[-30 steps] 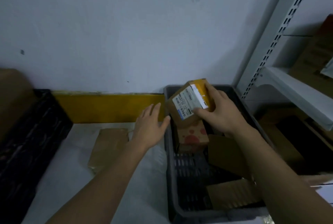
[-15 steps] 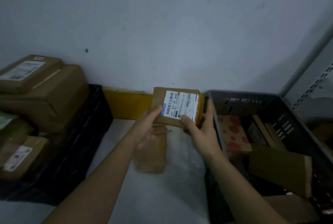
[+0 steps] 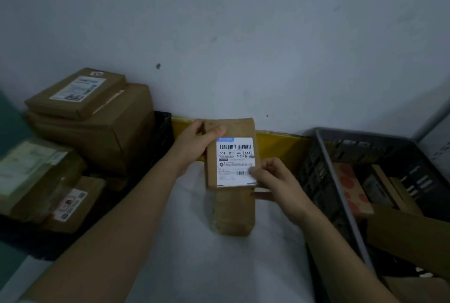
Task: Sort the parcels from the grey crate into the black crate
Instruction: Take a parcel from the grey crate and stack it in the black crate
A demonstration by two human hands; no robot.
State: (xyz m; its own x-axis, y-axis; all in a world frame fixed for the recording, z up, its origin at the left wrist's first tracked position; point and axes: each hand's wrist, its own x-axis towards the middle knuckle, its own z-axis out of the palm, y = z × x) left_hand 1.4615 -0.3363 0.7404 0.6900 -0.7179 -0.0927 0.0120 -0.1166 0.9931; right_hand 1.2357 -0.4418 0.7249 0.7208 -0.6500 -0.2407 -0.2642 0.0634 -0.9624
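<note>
Dim, bluish cast; edges warped, soft focus.

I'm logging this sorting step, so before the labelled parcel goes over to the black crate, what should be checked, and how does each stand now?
1. Grip: left hand and right hand both hold the labelled parcel: ok.
2. Label readable, facing the camera: ok.
3. Parcel out of the grey crate: ok.
4. Free room in the black crate, stacked with boxes: cannot tell.
5. Way left past the brown packet on the table: ok.
</note>
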